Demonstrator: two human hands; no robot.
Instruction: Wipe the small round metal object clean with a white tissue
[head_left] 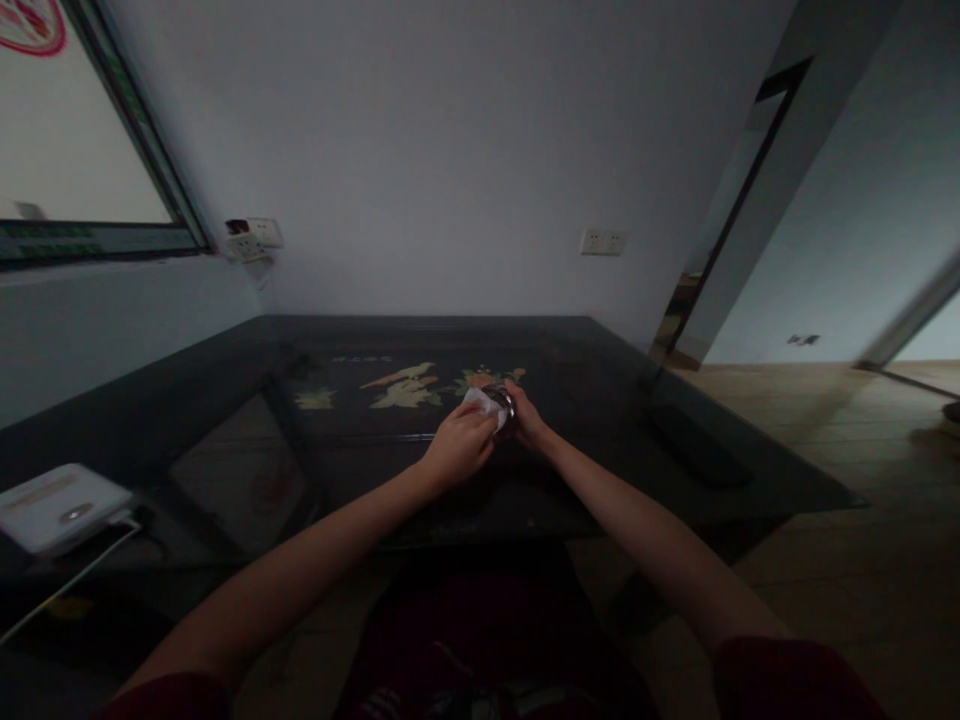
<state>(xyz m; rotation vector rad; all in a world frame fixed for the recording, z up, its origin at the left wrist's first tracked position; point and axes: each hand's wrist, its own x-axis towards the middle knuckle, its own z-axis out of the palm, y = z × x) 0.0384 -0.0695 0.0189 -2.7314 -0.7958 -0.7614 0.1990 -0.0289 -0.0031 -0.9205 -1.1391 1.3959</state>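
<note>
Both my arms reach out over a dark glass table (615, 420). My left hand (459, 443) is closed on a white tissue (484, 404) and presses it against a small round metal-rimmed object (504, 400). My right hand (527, 417) wraps its fingers around that round object from the right side and holds it just above the tabletop. What the object is stays too dark to make out.
A painted bird-and-flower panel (405, 385) shows under the glass. A white box with a cable (60, 505) lies at the table's left end. Wall sockets (602, 242) sit on the back wall, a window (75, 150) at the left, a doorway and wooden floor (862, 430) at the right.
</note>
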